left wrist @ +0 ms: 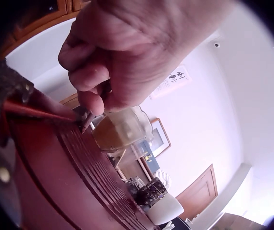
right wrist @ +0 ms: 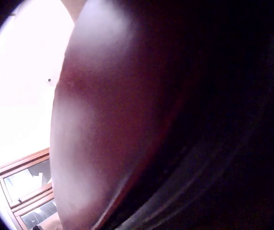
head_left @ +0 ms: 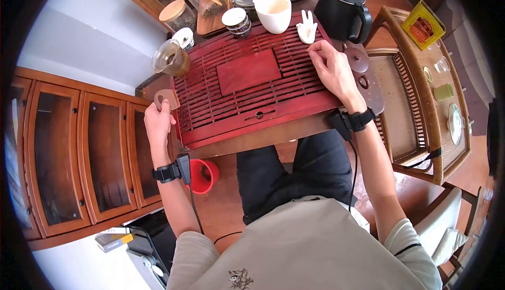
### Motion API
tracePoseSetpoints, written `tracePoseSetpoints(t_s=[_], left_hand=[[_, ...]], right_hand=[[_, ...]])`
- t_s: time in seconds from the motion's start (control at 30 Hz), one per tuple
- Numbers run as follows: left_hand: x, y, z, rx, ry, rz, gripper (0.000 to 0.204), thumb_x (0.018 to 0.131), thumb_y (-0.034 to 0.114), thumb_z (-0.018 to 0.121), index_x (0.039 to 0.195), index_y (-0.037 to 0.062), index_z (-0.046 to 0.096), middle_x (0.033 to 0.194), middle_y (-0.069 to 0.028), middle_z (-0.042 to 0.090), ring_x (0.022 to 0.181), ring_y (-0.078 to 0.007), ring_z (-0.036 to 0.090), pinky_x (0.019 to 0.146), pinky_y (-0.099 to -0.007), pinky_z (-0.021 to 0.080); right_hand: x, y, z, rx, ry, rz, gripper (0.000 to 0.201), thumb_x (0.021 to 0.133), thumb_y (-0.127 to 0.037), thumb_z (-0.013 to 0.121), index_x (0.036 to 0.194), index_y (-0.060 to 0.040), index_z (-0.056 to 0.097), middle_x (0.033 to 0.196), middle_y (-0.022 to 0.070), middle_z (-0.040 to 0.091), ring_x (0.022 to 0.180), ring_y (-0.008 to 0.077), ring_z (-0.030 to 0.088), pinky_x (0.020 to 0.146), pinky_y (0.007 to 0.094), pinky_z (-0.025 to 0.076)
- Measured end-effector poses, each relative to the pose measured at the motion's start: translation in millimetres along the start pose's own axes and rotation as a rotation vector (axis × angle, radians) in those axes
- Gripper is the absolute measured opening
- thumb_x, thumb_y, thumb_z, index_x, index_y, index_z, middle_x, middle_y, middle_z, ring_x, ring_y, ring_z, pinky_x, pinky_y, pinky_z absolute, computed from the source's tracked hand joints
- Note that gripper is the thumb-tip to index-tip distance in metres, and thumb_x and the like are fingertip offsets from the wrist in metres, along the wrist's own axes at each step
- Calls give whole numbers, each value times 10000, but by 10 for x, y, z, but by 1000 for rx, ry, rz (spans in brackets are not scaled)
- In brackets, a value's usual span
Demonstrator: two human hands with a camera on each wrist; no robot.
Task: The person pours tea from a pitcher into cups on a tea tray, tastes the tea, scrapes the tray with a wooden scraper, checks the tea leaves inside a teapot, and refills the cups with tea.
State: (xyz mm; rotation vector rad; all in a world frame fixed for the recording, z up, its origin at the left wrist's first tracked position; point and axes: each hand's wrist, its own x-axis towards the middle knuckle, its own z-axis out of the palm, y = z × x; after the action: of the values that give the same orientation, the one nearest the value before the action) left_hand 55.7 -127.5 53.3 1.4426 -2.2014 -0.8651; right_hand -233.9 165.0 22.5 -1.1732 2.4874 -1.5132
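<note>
My left hand (head_left: 159, 121) pinches a flat brown piece with a looped cut-out (head_left: 173, 98) at the left edge of the red slatted tea tray (head_left: 250, 71). In the left wrist view its fingers curl over the piece, whose thin brown end (left wrist: 86, 122) shows beside the tray. Just beyond stands a glass pitcher of brownish tea (head_left: 171, 58). My right hand (head_left: 332, 71) lies over the tray's right side with loosely bent fingers and nothing in them. Near its fingertips is a white hand-shaped figurine (head_left: 306, 29); a brown clay teapot (head_left: 357, 61) sits just right of it.
Along the tray's back are stacked small cups (head_left: 236, 21) and a white pouring pitcher (head_left: 273, 13). A black kettle (head_left: 341, 8) stands back right, next to a wicker shelf (head_left: 402, 100). A red bucket (head_left: 204, 176) is on the floor below. Glass-fronted cabinets (head_left: 84, 158) line the left.
</note>
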Motion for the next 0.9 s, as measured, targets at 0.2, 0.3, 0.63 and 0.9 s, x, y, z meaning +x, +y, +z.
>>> tracePoseSetpoints(t_s=[0.2,0.3,0.63,0.9], left_hand=[[-270,527,328,-106,-198,216,372,965,358,545,870,5,616,523,-50,557,475,-125,536,482,-309,408],[-396,905,675,-111,-314,347,395,970,366,530,871,-3,629,550,-73,606,549,-173,638,567,-344,482],[-460,1200,1261,-123,-362,412,321,951,279,553,824,-10,612,557,-92,617,524,-171,632,564,-331,492],[-229,322,386,22,-32,192,357,944,316,580,809,-14,586,524,-55,521,440,-133,530,456,-322,413]], right_hand=[[-15,27,-1,-15,-7,10,145,920,-147,581,978,-14,595,838,215,676,813,373,671,705,420,508],[-2,-11,6,-30,-10,5,146,924,-150,581,979,-16,593,836,209,673,803,374,669,698,409,507],[-7,-56,-8,-50,-9,11,138,925,-122,579,995,-4,603,861,205,674,795,361,675,701,379,510],[-3,-25,19,-49,-1,-7,137,932,-127,570,994,-11,608,869,201,680,839,367,677,729,393,518]])
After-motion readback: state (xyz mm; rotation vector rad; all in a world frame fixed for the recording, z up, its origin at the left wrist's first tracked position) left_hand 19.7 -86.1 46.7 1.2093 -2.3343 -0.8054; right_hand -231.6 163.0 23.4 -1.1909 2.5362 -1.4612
